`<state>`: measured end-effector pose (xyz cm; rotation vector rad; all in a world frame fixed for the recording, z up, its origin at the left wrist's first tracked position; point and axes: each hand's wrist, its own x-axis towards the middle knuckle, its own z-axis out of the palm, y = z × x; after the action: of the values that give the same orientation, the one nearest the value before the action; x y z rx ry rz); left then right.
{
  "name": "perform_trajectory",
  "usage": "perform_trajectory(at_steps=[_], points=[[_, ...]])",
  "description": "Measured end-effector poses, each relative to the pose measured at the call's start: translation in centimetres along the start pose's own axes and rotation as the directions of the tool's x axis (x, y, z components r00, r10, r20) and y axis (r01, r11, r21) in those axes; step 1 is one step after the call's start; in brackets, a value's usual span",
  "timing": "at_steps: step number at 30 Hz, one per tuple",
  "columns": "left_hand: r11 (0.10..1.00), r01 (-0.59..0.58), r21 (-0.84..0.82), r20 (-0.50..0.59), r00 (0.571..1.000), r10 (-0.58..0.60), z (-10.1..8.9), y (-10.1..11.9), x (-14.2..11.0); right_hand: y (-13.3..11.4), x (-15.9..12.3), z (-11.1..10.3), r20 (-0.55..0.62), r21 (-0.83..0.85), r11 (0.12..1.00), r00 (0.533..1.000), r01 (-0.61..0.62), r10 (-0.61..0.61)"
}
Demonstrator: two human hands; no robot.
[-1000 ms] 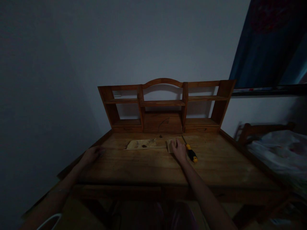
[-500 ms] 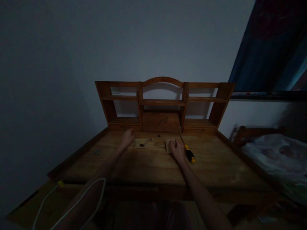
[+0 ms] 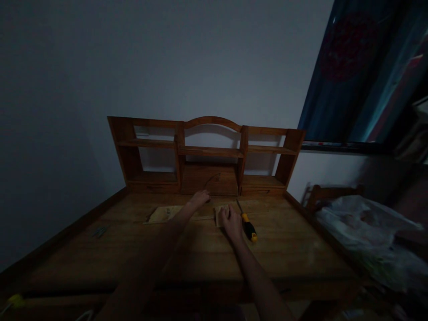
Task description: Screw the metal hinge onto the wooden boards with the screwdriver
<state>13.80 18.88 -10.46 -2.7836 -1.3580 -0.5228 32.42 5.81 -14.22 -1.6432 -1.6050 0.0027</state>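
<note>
My left hand (image 3: 199, 199) is over the back middle of the wooden desk, fingers drawn together and pointing down. Under its fingertips is a small dark chip (image 3: 208, 200); whether they grip it is unclear in the dim light. My right hand (image 3: 232, 221) pinches a small flat tan piece (image 3: 219, 216) against the desktop. Just right of that hand lies a screwdriver (image 3: 248, 226) with a yellow and black handle, its shaft toward the shelf. A pale tan strip (image 3: 163, 214) with a ragged end lies to the left, partly covered by my left forearm.
A wooden shelf unit (image 3: 210, 151) stands along the back of the desk (image 3: 287, 249). Small metal items (image 3: 99, 231) lie at the left. White plastic bags (image 3: 354, 218) are beyond the right edge, and a yellow cable end (image 3: 15, 300) is at lower left.
My left hand has moved right, from the strip's left end to the small dark chip. My right hand stays on the tan piece. The whole view has shifted.
</note>
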Motion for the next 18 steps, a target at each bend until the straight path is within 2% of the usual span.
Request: perform_trajectory(at_steps=[5,10,14,18], points=[[0.997,-0.003,-0.073,-0.05,0.999,-0.001,0.0,-0.9,-0.8,0.0,0.0,0.0,0.001,0.009,1.0,1.0,-0.008,0.008],[0.969,0.083,-0.232,-0.161,0.979,-0.123,-1.6,-2.7,-2.9,0.2,0.0,0.1,0.007,0.011,1.0,1.0,-0.018,0.018],[0.886,0.195,-0.421,-0.21,0.929,-0.304,-4.4,-5.0,-6.1,0.4,0.2,0.4,0.009,0.017,0.999,0.999,-0.043,0.043],[0.76,0.299,-0.577,-0.194,0.854,-0.483,-7.5,-7.6,-11.6,0.6,0.3,0.6,0.025,0.045,0.998,0.999,-0.045,0.044]])
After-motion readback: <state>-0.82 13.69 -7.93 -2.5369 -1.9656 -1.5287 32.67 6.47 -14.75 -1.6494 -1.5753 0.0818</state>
